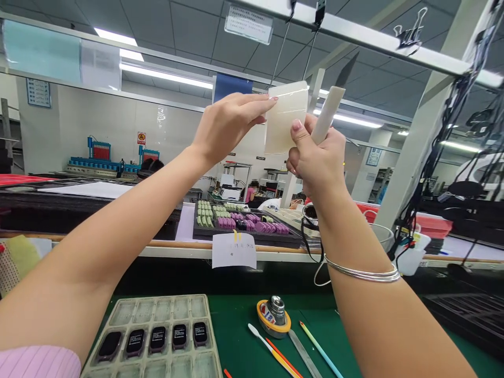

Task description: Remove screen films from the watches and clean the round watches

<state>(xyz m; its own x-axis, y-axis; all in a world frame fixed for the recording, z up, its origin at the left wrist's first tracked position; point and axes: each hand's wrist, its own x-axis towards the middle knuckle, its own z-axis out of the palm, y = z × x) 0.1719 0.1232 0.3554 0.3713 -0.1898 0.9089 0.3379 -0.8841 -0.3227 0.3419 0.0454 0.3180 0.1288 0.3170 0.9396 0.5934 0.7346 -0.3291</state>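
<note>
A glossy cream-coloured sheet is held up at head height. My left hand pinches it near its upper left edge, fingertips pressed together. At its lower right, my right hand is closed, the thumb beside the sheet's edge. The same hand grips a knife by its white handle, with the narrow grey blade pointing up. On the green bench below lies a pale tray of compartments; one row holds several dark watch bodies with lit text on their screens.
A tape roll with a metal-capped bottle on it, a toothbrush, a metal strip and a pencil-like stick lie on the bench. A dark tray of green and purple pieces stands on the shelf. Cables hang at right.
</note>
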